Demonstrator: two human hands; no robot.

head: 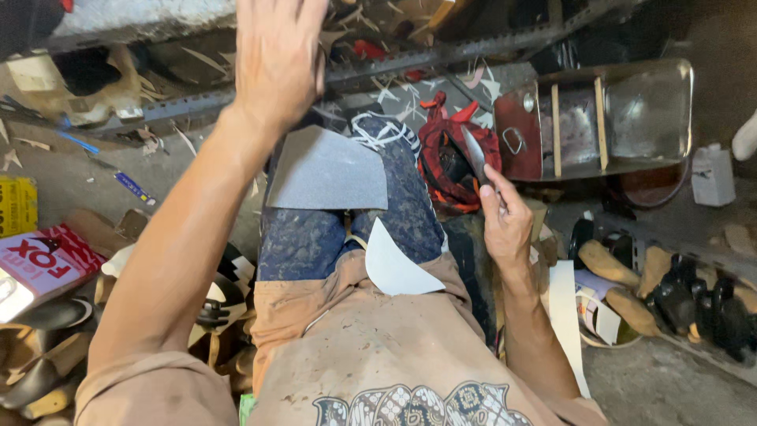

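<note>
Nearest the camera is the person's tan shirt (pixel 371 355), stained and printed at the hem, with a white curved cut piece (pixel 394 264) lying on the lap just above it.

The right hand (pixel 505 221) is closed around the handle of a knife (pixel 475 156), whose narrow dark blade points up and away from the fingers. The blade tip stands in front of a red and black cloth bag (pixel 453 154) on the floor just beyond the knee. Right of the bag sits a metal box (pixel 623 118) with wooden slats across it, its red end wall turned toward the knife.

The left hand (pixel 276 55) is raised high toward the top edge of the view, back of the hand facing the camera; its fingers are cut off by the frame, so I cannot tell whether that grip is open or closed. Below the wrist a grey sheet (pixel 327 170) with a curved upper edge lies flat across the knee of the dark patterned trousers (pixel 347 229), apart from both hands.

Room is tight. On the left are a red and white carton (pixel 39 256) and dark shoe soles; on the right a row of brown and black shoes (pixel 670 288) lines the floor. A metal rail (pixel 441 55) crosses the top.
</note>
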